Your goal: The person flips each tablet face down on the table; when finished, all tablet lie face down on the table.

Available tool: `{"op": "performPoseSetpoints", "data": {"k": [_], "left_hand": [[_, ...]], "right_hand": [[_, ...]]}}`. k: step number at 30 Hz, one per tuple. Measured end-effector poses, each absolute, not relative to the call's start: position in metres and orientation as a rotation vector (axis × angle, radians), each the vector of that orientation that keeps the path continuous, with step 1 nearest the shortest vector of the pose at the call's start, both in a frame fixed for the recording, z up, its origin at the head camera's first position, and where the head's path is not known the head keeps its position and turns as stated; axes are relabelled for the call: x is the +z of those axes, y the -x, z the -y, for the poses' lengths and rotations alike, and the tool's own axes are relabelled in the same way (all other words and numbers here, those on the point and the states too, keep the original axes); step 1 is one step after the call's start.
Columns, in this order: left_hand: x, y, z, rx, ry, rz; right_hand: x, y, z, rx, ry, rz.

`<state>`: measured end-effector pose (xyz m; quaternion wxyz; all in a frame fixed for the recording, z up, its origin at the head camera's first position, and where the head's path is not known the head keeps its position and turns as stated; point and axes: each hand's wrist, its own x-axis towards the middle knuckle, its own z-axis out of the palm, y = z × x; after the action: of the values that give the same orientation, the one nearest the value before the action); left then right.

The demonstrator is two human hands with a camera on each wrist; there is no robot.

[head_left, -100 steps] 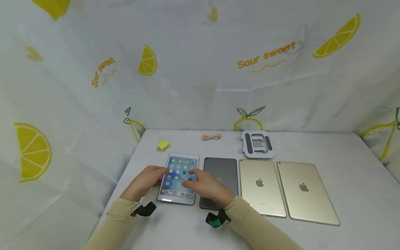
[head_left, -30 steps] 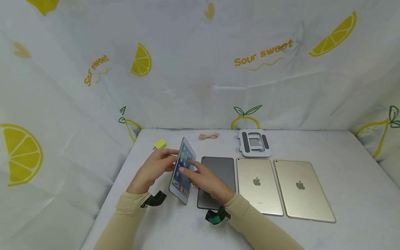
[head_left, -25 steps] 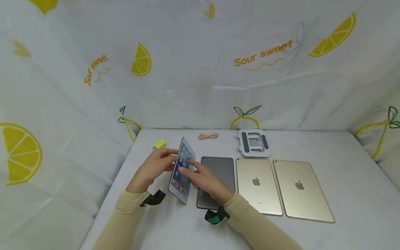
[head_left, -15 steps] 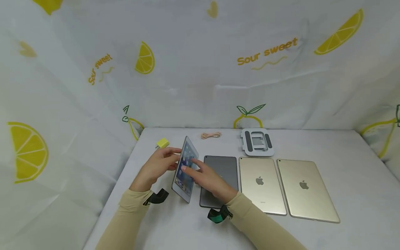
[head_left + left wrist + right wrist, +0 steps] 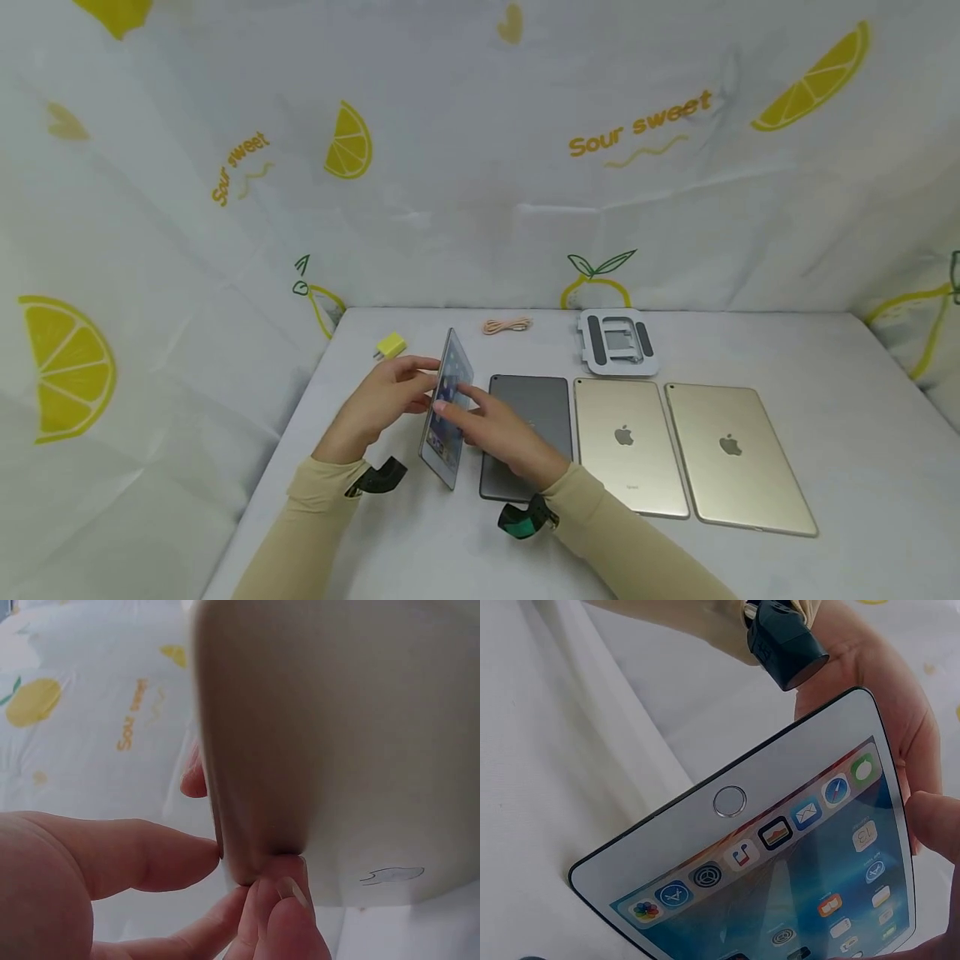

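A white-framed tablet (image 5: 442, 450) stands steeply tilted, its lit app screen facing right. My left hand (image 5: 375, 404) pinches its raised left edge. In the left wrist view, the left thumb (image 5: 161, 855) meets the edge while curled fingertips (image 5: 281, 900) press the pale back. My right hand (image 5: 498, 429) grips from the screen side, index finger lying over the glass. In the right wrist view, the right thumb (image 5: 934, 817) sits at the tablet's edge and its other fingers are mostly out of frame. Just right lies a dark grey tablet (image 5: 536, 404), partly covered by the right hand.
Two gold tablets lie face down farther right, the nearer one (image 5: 626, 467) alongside the larger one (image 5: 742, 467). Behind them is a grey folding stand (image 5: 596, 342). A coiled pink cable (image 5: 506, 326) and a yellow charger plug (image 5: 392, 345) lie toward the back.
From lying nearly flat with its screen up, the tablet has been tipped onto its right side, left edge raised. My left hand has moved up and right with it. Lately it tilts slightly steeper.
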<state>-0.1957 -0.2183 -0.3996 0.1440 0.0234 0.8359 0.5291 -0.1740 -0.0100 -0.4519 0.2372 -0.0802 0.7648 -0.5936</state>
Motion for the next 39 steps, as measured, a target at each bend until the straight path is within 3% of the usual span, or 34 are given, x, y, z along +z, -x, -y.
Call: {"op": "performPoseSetpoints", "data": {"k": [39], "left_hand": [[-0.4079, 0.2004, 0.219, 1.595, -0.094, -2.263]], "right_hand": [[-0.4506, 0.1759, 0.0101, -1.813, 0.193, -1.89]]}}
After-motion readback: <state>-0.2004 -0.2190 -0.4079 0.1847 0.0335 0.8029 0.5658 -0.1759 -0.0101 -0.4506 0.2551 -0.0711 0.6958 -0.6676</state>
